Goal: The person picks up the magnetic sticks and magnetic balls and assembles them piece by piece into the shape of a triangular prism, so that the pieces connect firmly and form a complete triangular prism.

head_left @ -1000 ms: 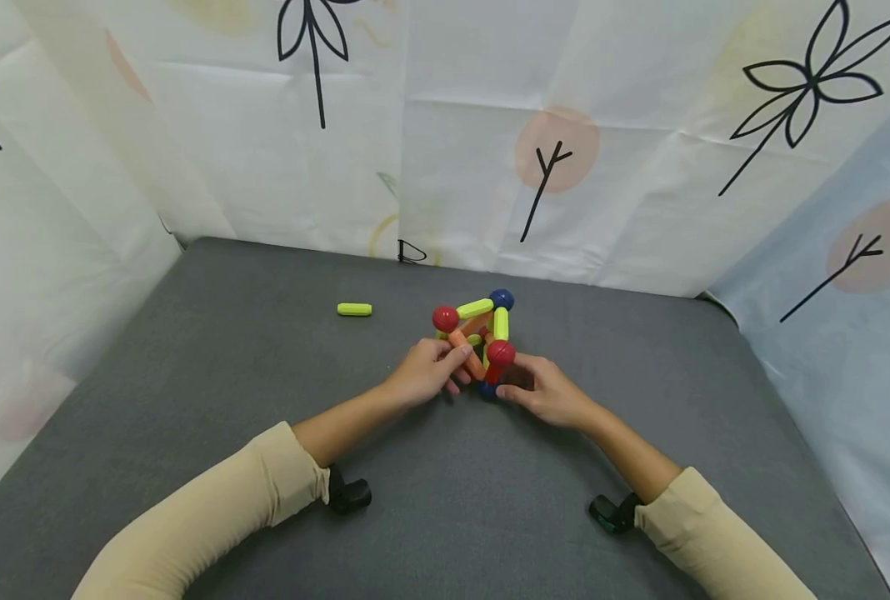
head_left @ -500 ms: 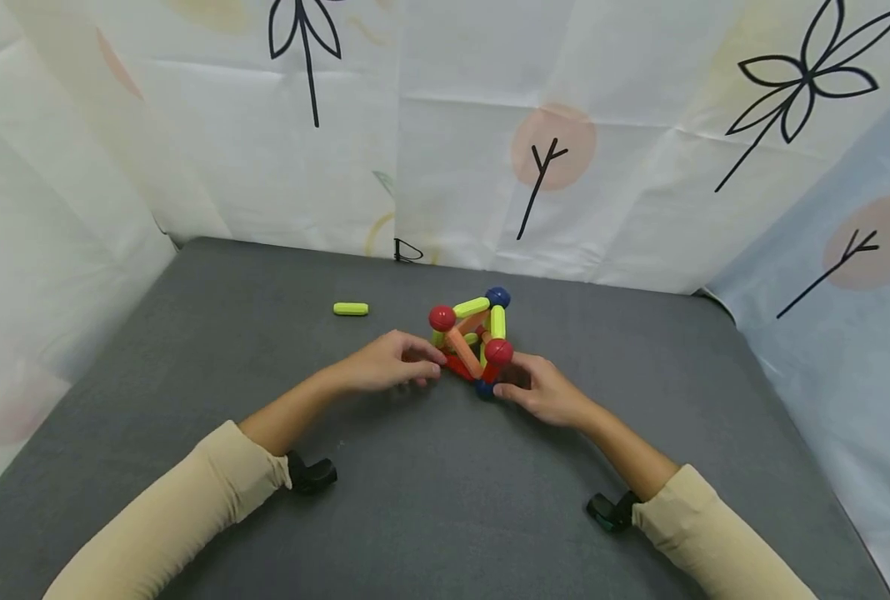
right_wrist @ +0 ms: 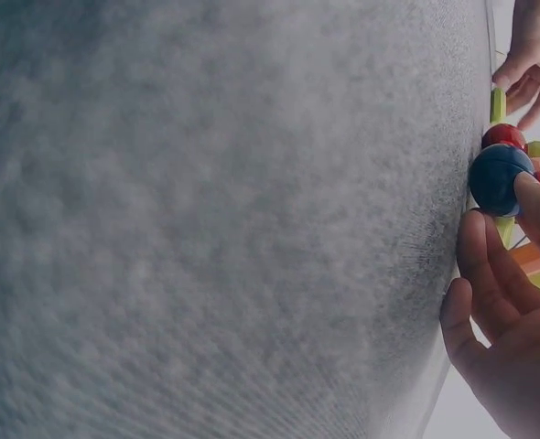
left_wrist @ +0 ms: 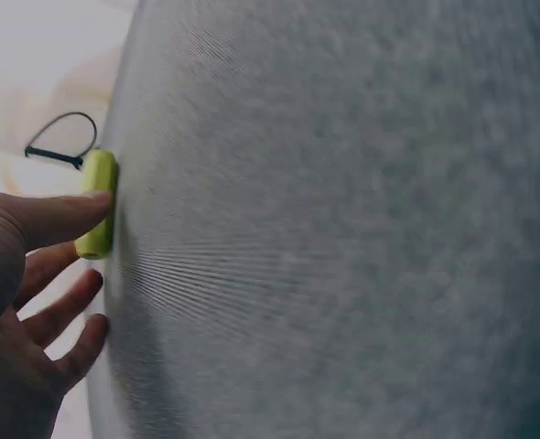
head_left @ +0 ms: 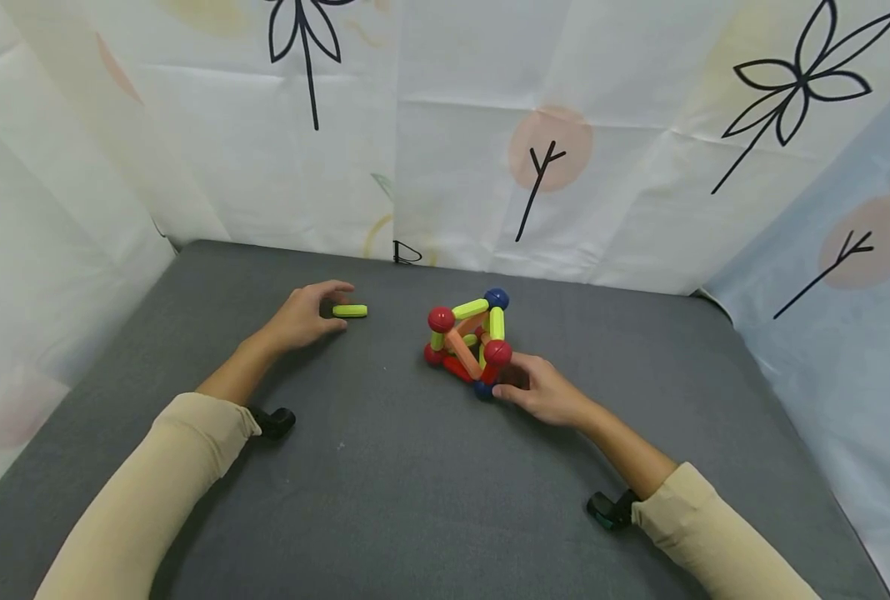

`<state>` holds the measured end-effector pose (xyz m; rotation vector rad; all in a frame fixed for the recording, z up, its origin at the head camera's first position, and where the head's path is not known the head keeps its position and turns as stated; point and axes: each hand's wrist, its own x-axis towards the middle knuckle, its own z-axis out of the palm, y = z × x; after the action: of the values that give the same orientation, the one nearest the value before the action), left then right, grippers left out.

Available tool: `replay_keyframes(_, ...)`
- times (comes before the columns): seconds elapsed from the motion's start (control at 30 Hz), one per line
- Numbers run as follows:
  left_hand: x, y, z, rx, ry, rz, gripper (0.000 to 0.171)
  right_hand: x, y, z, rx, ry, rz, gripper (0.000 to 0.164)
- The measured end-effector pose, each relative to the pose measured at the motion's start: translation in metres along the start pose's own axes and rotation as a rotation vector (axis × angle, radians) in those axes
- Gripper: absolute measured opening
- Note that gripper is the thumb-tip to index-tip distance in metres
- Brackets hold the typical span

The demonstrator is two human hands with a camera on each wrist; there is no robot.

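In the head view my left hand (head_left: 304, 317) reaches around the left end of a loose yellow-green stick (head_left: 351, 311). Thumb and fingers stand apart, with a gap to the stick; in the left wrist view the thumb overlaps the same stick (left_wrist: 96, 215). At the middle of the table stands a ball-and-stick structure (head_left: 465, 352) of red and blue balls joined by yellow-green, orange and red sticks. My right hand (head_left: 546, 392) holds its lower right corner. Close up, the right thumb lies on the blue ball (right_wrist: 499, 180), while the fingers curl behind the structure.
The grey table (head_left: 415, 500) carries both the stick and the structure. Behind it hangs a white printed cloth (head_left: 460, 150), which meets the table's far edge. Dark wrist devices sit by both sleeves.
My left hand has let go of the structure and moved left and away to the loose stick. The right hand stays at the structure's lower corner.
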<state>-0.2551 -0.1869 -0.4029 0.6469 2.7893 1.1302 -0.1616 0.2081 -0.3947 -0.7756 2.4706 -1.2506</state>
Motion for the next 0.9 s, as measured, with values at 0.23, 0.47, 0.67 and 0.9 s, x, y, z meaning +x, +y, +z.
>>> replay_keyframes(0.23,0.002,0.006,0.007,-0.065,0.087,0.009,0.05,0.0,0.0,0.0,0.003,-0.004,-0.005,0.043)
replay_keyframes(0.47,0.006,0.068,0.011,-0.335,0.18,0.242,0.047,-0.001,-0.001,-0.002,-0.003,0.013,-0.015,0.043)
replay_keyframes(0.67,0.004,0.119,0.025,-0.306,0.094,0.466,0.047,-0.001,-0.001,-0.001,-0.006,0.011,-0.003,0.043)
replay_keyframes(0.9,0.006,0.136,0.044,-0.151,0.038,0.548,0.048,0.0,-0.001,0.001,0.012,-0.001,-0.002,0.042)
